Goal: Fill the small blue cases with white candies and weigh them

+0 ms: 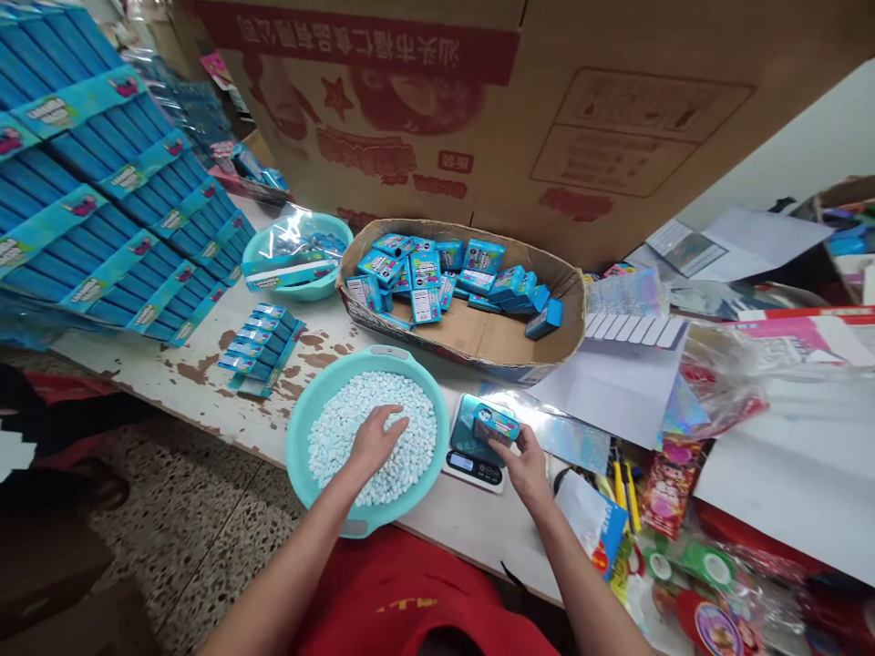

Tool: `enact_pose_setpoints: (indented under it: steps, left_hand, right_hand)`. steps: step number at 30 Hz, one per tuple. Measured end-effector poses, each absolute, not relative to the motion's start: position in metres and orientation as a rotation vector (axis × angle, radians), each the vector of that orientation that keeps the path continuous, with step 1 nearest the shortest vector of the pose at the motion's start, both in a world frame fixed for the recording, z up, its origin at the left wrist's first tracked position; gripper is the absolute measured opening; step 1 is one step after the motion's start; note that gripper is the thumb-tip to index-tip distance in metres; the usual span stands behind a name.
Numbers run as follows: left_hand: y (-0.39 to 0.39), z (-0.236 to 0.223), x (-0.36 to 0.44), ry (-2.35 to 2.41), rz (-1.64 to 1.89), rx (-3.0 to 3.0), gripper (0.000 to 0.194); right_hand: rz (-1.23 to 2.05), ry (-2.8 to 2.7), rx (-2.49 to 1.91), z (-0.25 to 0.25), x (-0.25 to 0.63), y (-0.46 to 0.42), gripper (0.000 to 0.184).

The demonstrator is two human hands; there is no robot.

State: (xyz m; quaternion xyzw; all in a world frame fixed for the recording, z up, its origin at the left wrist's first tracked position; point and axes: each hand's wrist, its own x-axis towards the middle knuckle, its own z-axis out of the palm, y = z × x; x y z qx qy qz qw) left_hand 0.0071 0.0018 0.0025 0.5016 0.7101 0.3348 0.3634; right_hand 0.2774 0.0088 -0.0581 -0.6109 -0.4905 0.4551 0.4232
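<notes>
Low over a turquoise basin (299, 460) with the left hand (375, 445), bent-fingered at the surface of a bed of white pieces (369, 392); hard to tell from here whether gripping any. Across to the right hand (526, 463): closed on a small blue box (497, 421), clasping it between thumb and fingers, over the scale (471, 448) just beside the basin. Onto the desk (444, 515) beneath, white on top and worn to brown in patches. Just behind basin and scale, to a long cardboard tray (492, 333), jumbled with more blue boxes (425, 271), thickest toward the left. Left again, to a small display pack (263, 351), then a second basin (314, 292) with clear plastic (297, 232) on top. Farther left, up a towering stack of blue display cartons (129, 191). Behind the tray, straight up a huge brown carton (506, 164) printed in red. And off right, past white sheets (612, 383) and silvery film (567, 440), down to a yellow tool (625, 492) amid clutter.
</notes>
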Motion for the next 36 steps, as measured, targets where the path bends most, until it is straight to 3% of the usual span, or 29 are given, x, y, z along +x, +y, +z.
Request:
enact_pose_setpoints:
  steps: [6,11,17,36]
  left_hand:
    - [-0.011,0.002,0.002,1.85,0.756,1.231,0.032]
    - [-0.013,0.008,-0.006,1.935,0.681,1.303,0.033]
    - [-0.015,0.011,-0.007,2.031,0.51,1.464,0.034]
    - [-0.039,-0.009,0.002,2.032,0.288,2.112,0.028]
  right_hand:
    - [1.162,-1.244,-1.52,-0.072,0.281,0.014,0.049]
    - [0.93,-1.352,-1.635,-0.055,0.3,-0.001,0.071]
    - [0.961,-1.216,-1.7,-0.049,0.321,-0.035,0.049]
    - [1.125,-1.138,-1.683,-0.058,0.331,-0.037,0.046]
